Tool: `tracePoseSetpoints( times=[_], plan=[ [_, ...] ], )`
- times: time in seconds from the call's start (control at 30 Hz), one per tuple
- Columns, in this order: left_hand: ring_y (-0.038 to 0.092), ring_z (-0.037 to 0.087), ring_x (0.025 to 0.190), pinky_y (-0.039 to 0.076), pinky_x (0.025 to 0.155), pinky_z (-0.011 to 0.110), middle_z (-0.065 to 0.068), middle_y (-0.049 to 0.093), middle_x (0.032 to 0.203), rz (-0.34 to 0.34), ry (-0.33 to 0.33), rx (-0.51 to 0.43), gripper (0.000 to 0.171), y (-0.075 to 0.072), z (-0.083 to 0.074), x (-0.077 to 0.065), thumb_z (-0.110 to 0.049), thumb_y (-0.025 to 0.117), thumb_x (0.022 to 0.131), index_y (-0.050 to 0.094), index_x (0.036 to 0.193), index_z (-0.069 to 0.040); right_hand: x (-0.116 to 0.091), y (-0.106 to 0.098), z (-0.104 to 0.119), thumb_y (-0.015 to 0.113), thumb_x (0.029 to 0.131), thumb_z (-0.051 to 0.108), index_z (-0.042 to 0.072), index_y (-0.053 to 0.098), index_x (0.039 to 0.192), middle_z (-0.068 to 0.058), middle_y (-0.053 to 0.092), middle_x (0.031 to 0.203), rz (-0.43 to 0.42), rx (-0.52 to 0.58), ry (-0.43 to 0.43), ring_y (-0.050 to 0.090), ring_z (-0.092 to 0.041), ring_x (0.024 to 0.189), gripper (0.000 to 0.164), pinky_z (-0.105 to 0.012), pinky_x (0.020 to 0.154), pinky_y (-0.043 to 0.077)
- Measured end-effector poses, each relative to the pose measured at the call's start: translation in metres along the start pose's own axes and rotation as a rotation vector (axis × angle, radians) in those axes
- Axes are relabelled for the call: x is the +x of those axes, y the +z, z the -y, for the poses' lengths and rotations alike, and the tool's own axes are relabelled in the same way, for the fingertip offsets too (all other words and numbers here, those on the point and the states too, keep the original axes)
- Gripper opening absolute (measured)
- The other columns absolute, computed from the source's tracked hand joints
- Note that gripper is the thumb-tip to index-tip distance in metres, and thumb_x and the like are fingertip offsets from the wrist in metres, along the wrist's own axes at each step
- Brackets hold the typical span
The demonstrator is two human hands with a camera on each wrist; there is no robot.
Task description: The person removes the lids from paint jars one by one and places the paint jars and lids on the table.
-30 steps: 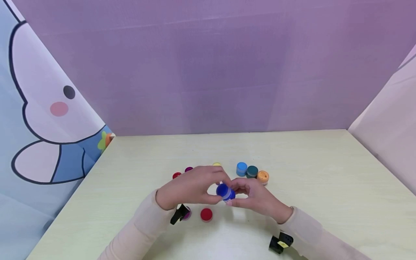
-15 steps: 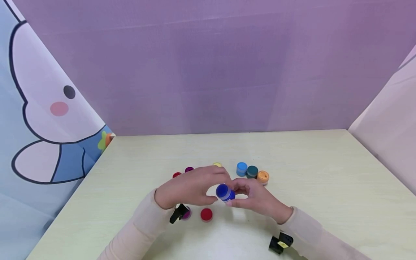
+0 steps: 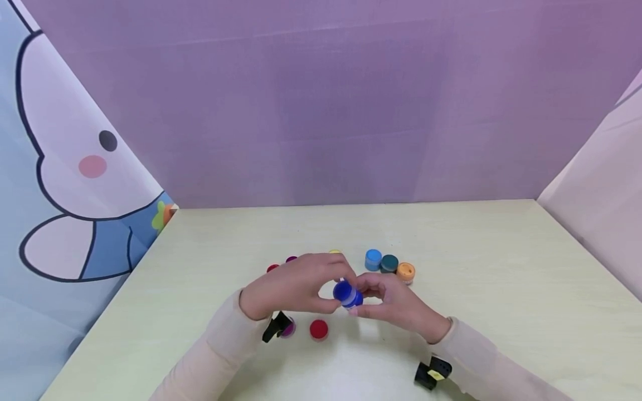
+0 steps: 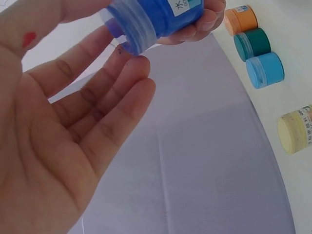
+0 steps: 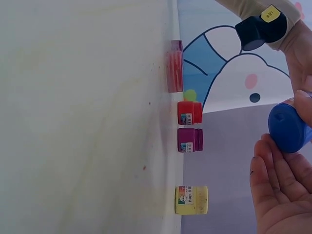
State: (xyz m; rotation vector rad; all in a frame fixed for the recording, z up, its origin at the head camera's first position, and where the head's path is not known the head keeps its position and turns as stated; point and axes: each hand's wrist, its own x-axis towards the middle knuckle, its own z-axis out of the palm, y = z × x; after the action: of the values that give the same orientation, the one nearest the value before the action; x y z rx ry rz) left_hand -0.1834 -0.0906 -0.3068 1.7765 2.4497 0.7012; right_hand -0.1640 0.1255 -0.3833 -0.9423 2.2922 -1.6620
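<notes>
A small blue paint jar (image 3: pixel 355 299) is held in the air between both hands, tilted so its lid (image 3: pixel 343 291) faces left. My right hand (image 3: pixel 401 303) grips the jar body with thumb and fingers. Round the lid end, my left hand (image 3: pixel 301 284) pinches with thumb and index finger. In the left wrist view the left hand's other fingers (image 4: pixel 117 126) stretch out loosely below the lid, and the paint jar (image 4: pixel 170 17) shows a white label. The right wrist view shows the paint jar's round base (image 5: pixel 286 127) close to the right fingertips.
Light blue (image 3: pixel 373 260), dark green (image 3: pixel 389 264) and orange (image 3: pixel 405 273) jars stand behind the right hand. Red (image 5: pixel 189 113), purple (image 5: pixel 189 140) and yellow (image 5: pixel 191 200) jars stand farther left, partly behind the left hand. A red-lidded jar (image 3: pixel 319 330) and a purple one (image 3: pixel 288 327) are nearer.
The left thumb comes off the lid half a second ago and is back against it now. The right hand keeps its grip on the jar in nearly the same place.
</notes>
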Motion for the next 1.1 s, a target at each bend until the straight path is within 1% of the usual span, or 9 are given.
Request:
tracePoseSetpoints(
  times=[0.1,0.23,0.37,0.53,0.63,0.77,0.9,0.97,1.1],
  plan=[
    [0.049,0.002,0.086,0.041,0.077,0.015,-0.007,0.054,0.097,-0.016,-0.01,0.002,0.024,-0.002,0.0,0.0,-0.011,0.062,0.079,0.058,0.102,-0.015,0.0,-0.001,-0.001,0.07,0.079,0.016,0.007,0.058,0.11,-0.001,0.062,0.101,-0.01,0.002,0.018,0.059,-0.017,0.089,0.035,-0.037,0.083,0.047],
    [0.049,0.002,0.086,0.041,0.077,0.016,-0.008,0.053,0.097,-0.044,-0.027,0.021,0.022,-0.006,0.001,-0.003,-0.014,0.063,0.08,0.057,0.101,-0.016,0.002,0.0,-0.002,0.07,0.078,0.014,0.006,0.058,0.109,-0.002,0.062,0.101,-0.019,-0.014,0.05,0.059,-0.017,0.09,0.034,-0.036,0.083,0.046],
    [0.049,0.004,0.084,0.042,0.076,0.018,-0.009,0.052,0.096,-0.059,-0.048,0.041,0.022,-0.009,0.002,-0.008,-0.014,0.064,0.08,0.056,0.1,-0.016,0.004,0.001,-0.003,0.07,0.078,0.011,0.003,0.057,0.108,-0.005,0.062,0.1,-0.021,-0.02,0.06,0.059,-0.02,0.09,0.033,-0.039,0.083,0.046],
    [0.048,0.005,0.081,0.041,0.073,0.016,-0.008,0.052,0.095,-0.047,-0.069,0.076,0.022,-0.01,0.003,-0.013,-0.014,0.064,0.079,0.057,0.1,-0.015,0.004,0.0,-0.002,0.071,0.078,0.015,0.006,0.058,0.107,-0.003,0.062,0.1,-0.028,-0.02,0.07,0.059,-0.017,0.09,0.033,-0.038,0.084,0.046],
    [0.047,0.004,0.08,0.041,0.072,0.016,-0.008,0.052,0.095,-0.038,-0.103,0.119,0.024,-0.01,0.004,-0.016,-0.014,0.064,0.078,0.058,0.101,-0.014,0.003,-0.002,-0.001,0.071,0.078,0.019,0.007,0.058,0.107,-0.002,0.061,0.1,-0.042,-0.027,0.072,0.058,-0.016,0.091,0.034,-0.037,0.085,0.045],
    [0.049,0.005,0.083,0.042,0.074,0.017,-0.007,0.054,0.098,0.009,-0.184,0.165,0.025,-0.011,0.006,-0.021,-0.015,0.065,0.078,0.059,0.102,-0.013,0.003,-0.004,-0.001,0.071,0.078,0.022,0.006,0.057,0.107,-0.004,0.06,0.101,-0.069,-0.032,0.078,0.057,-0.018,0.091,0.036,-0.038,0.086,0.045],
    [0.05,0.008,0.081,0.044,0.074,0.02,-0.006,0.055,0.095,0.075,-0.268,0.198,0.025,-0.009,0.009,-0.028,-0.016,0.067,0.078,0.059,0.101,-0.013,0.004,-0.005,-0.001,0.071,0.078,0.024,0.006,0.057,0.107,-0.004,0.06,0.1,-0.076,-0.036,0.082,0.057,-0.02,0.091,0.037,-0.038,0.085,0.045],
    [0.049,0.009,0.079,0.044,0.072,0.021,-0.005,0.054,0.092,0.106,-0.305,0.206,0.024,-0.007,0.011,-0.031,-0.016,0.068,0.078,0.059,0.1,-0.013,0.004,-0.006,-0.001,0.071,0.078,0.024,0.006,0.057,0.107,-0.004,0.06,0.1,-0.077,-0.036,0.075,0.057,-0.02,0.091,0.037,-0.039,0.085,0.045],
    [0.048,0.008,0.076,0.044,0.07,0.021,-0.006,0.052,0.089,0.168,-0.392,0.202,0.025,0.0,0.015,-0.037,-0.015,0.069,0.076,0.059,0.098,-0.013,0.004,-0.006,-0.002,0.072,0.078,0.022,0.006,0.057,0.107,-0.004,0.06,0.1,-0.083,-0.037,0.066,0.057,-0.021,0.09,0.036,-0.041,0.085,0.045]
  ],
)
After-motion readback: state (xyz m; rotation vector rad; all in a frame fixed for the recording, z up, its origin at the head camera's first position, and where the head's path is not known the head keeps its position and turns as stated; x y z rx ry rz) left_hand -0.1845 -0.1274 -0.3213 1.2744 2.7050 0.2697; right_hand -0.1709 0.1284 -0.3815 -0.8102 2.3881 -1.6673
